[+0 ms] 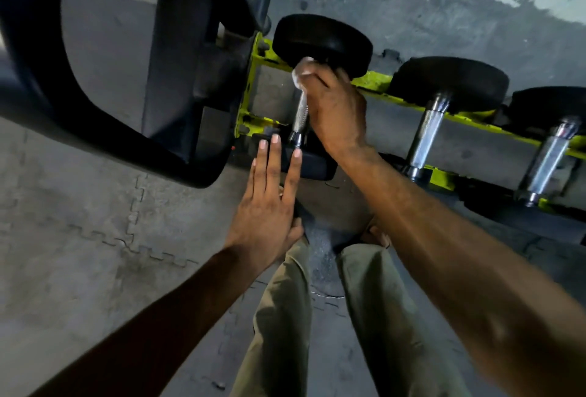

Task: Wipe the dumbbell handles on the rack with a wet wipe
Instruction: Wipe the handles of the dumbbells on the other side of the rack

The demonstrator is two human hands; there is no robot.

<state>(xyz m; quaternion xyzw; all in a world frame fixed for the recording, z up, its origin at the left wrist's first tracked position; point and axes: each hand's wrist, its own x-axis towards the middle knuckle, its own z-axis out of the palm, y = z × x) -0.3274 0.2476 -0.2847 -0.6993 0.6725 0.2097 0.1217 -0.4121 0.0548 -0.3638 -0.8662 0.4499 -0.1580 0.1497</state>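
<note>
Head view: my right hand (336, 111) holds the wet wipe (302, 71), and its fingers (318, 79) are clamped with the wipe around the top of the handle (300, 117) of the leftmost dumbbell (317, 32), just under the far head (345, 47). To do this step well, I think I should keep the wipe closed all around the steel. Then I should draw it down along the whole rough part to the near head (314, 165), turning my wrist a little so the back side is also cleaned. My left hand (266, 206) is flat, its straight fingers (274, 155) slightly apart, the tips at the near head; I cannot tell if they touch it. Pressing there would stop the dumbbell from rolling. The handle is bright steel with a fine cross pattern, and it lies across the yellow rack (374, 81). The second handle (426, 136) and the third handle (548, 162) wait further to my right.
</note>
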